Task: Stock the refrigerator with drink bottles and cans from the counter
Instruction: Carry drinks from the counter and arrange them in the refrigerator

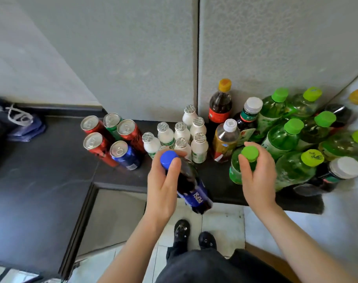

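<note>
Fingers [172, 170] of left hand [163, 188] wrap Pepsi bottle [192, 193] at its neck, off counter [51, 160] near edge; right hand [257, 180] pinches green bottle [235, 172] by its cap, near right on counter: top-only grips may slip, lifting may topple neighbouring bottles [282, 139].

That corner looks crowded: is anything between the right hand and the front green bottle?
Nothing visible does. The right hand holds the green bottle by its cap; other bottles stand behind and beside it.

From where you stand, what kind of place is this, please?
Probably a kitchen corner, in a home or office: a dark stone counter against grey panels, a pale tiled floor, and many drinks standing on the counter, such as cans and green bottles.
</note>
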`<state>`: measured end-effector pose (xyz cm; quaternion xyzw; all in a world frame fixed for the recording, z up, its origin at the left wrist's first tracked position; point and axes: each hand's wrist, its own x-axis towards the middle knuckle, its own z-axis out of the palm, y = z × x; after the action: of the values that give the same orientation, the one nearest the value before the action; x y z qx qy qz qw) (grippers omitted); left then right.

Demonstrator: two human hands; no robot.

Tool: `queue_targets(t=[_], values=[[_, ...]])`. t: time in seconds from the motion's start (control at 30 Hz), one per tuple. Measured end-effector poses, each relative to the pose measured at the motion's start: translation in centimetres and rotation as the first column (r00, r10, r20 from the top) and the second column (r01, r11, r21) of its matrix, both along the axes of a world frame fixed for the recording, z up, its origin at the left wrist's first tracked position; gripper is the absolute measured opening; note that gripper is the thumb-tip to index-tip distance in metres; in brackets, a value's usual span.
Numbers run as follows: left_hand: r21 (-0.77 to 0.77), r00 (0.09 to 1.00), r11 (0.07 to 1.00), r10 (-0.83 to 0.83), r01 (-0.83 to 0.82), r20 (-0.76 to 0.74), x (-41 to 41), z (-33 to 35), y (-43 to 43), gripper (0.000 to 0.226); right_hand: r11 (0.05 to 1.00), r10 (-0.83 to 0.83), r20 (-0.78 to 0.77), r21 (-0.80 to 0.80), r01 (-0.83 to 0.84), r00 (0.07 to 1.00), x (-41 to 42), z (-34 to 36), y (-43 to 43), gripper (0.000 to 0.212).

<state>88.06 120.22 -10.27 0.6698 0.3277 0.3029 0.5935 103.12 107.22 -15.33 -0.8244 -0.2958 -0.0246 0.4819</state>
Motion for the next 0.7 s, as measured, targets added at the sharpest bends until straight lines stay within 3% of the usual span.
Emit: queue_targets(t=[0.23, 0.53, 0.7], values=[[-0.032, 0.951, 0.954, 0.294, -0.298, -0.092, -7.0, -2.3, -2.3, 0.031, 0.964, 0.261, -0.007, 0.064, -0.26, 0.965, -3.3, -0.9, -0.4, 0.04], [-0.146, 0.744, 0.733, 0.63, -0.664, -0.222, -16.0, -4.8, -6.6, 0.028, 0.812, 0.581, -0.136, 0.033, -0.582, 0.802, -10.0, -1.7, 2.1, 0.037], [-0.162, 0.634, 0.613, 0.754, -0.773, -0.173, -21.8, -4.8, -8.6, 0.038, 0.672, 0.727, -0.173, -0.019, -0.74, 0.665, -15.1, -1.8, 4.5, 0.035]])
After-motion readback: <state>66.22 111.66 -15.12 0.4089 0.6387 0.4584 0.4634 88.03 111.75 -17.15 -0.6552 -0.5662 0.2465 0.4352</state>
